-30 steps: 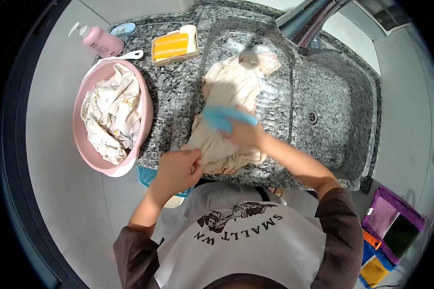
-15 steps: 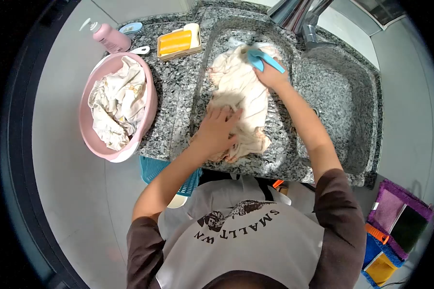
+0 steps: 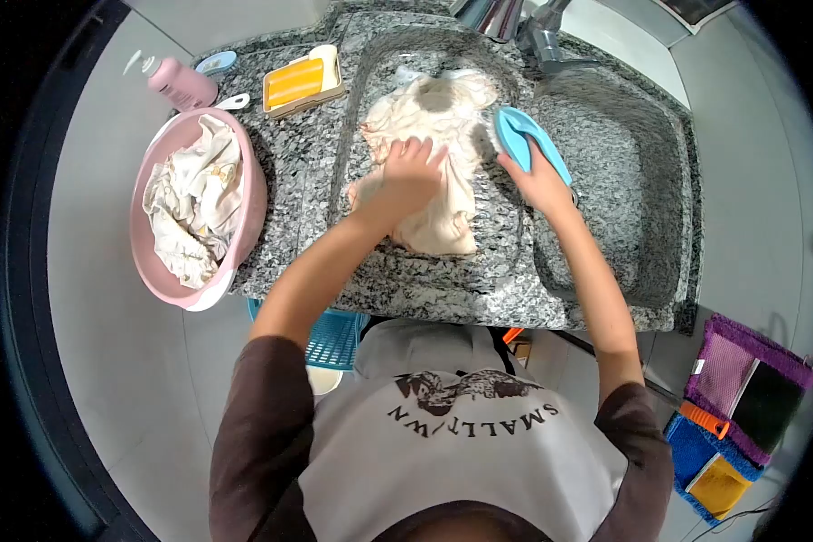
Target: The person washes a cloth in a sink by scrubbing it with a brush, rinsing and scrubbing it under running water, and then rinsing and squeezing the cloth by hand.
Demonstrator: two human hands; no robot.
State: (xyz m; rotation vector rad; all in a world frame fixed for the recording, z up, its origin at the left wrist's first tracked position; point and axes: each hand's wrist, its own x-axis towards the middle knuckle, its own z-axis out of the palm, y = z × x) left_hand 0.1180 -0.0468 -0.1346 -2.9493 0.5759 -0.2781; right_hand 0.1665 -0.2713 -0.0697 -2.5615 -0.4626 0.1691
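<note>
Granite sink (image 3: 504, 237): cream cloth (image 3: 458, 185) under spread left hand (image 3: 411, 178), just beside right hand (image 3: 542, 182) curled around blue brush (image 3: 515, 134).

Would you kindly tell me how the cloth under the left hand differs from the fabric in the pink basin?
The cloth lies spread on speckled stone, while the fabric sits bunched in the pink basin. The left hand rests on the cloth; no hand touches the fabric. Both are pale and wrinkled.
</note>
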